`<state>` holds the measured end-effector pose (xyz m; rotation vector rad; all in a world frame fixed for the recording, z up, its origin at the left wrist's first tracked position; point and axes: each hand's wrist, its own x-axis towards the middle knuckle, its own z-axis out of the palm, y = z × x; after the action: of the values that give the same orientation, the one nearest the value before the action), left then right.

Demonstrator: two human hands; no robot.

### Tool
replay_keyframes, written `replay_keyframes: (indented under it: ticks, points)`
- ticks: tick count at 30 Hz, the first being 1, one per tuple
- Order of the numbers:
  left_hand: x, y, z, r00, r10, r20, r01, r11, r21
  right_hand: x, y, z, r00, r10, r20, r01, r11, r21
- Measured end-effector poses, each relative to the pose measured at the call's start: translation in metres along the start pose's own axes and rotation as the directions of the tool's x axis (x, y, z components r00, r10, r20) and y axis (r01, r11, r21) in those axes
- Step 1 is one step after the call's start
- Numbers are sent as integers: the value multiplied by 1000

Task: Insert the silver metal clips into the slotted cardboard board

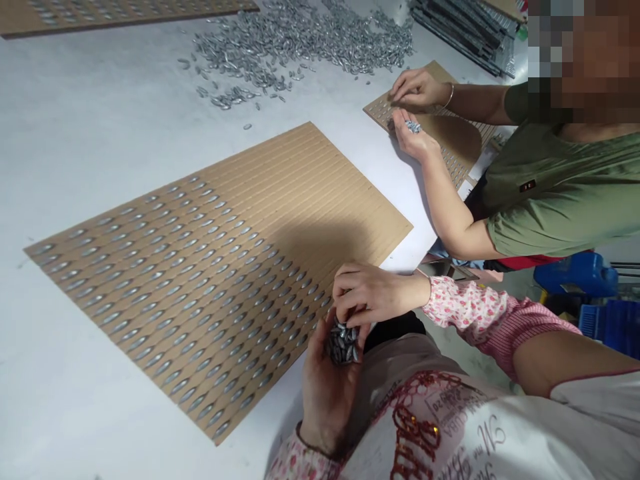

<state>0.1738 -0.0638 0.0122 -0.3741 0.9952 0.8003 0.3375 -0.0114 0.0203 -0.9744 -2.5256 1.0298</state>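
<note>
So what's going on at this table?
The person's left hand cups small metal pieces; the right hand has its fingers at them. On the grooved brown board in front, rows of similar pieces cover part, the rest bare. Nearby, a co-worker in green holds more pieces at another board. A loose pile lies on the white table.

Flat rectangular board [300,167]: tan, parallel lines
Small spindle-shaped metallic pieces [344,345]: silver-grey
Smooth flat desk [100,133]: white
Wearer's fabric sleeve cover [454,303]: whitish, pink-red print, pink ribbed band
Co-worker's fabric shirt [565,200]: olive green
</note>
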Motion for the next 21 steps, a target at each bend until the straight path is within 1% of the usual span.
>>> replay_keyframes:
  ticks: [2, 4, 6, 7, 9, 10, 11, 12, 14, 16, 17, 18, 21]
  points:
    - [0, 0, 1, 1000, 2, -20, -1, 1000, 19, -1, 4, 1, 999, 24, -29, -19, 987, 162]
    - [-1, 0, -1, 1000, -15, -6, 16, 998, 55, -3, 10, 1, 988, 132, -74, -99, 933, 346]
    - [-1, 0, -4, 996, -59, 72, 53, 994, 91, -3, 17, 0, 950, 278, -144, -187, 874, 449]
    - [-1, 0, -5, 989, -81, 126, 69, 993, 100, -3, 20, 0, 931, 319, -179, -210, 867, 453]
    - [0, 0, -9, 971, -107, 214, 89, 992, 90, -1, 26, -1, 915, 323, -240, -217, 898, 381]
    - [1, 0, -10, 965, -110, 237, 93, 992, 80, 1, 28, 0, 913, 315, -260, -224, 918, 329]
    - [2, 0, -10, 965, -109, 237, 94, 993, 74, 3, 30, 1, 910, 313, -271, -238, 931, 278]
    - [2, 0, -10, 970, -108, 216, 95, 993, 73, 5, 32, 2, 906, 318, -278, -259, 938, 231]
    - [2, 0, -8, 986, -103, 128, 93, 992, 81, 8, 33, 6, 897, 329, -294, -299, 944, 142]
    - [2, 1, -6, 995, -94, 36, 90, 991, 96, 11, 34, 12, 900, 310, -306, -311, 949, 48]
    - [1, 1, -6, 996, -87, 12, 85, 991, 104, 13, 35, 14, 901, 299, -316, -313, 950, 5]
    - [1, 1, -5, 997, -81, 7, 80, 991, 111, 14, 35, 17, 900, 291, -325, -318, 948, -29]
    - [0, 1, -6, 996, -78, 43, 72, 990, 125, 16, 34, 24, 895, 296, -334, -341, 936, -85]
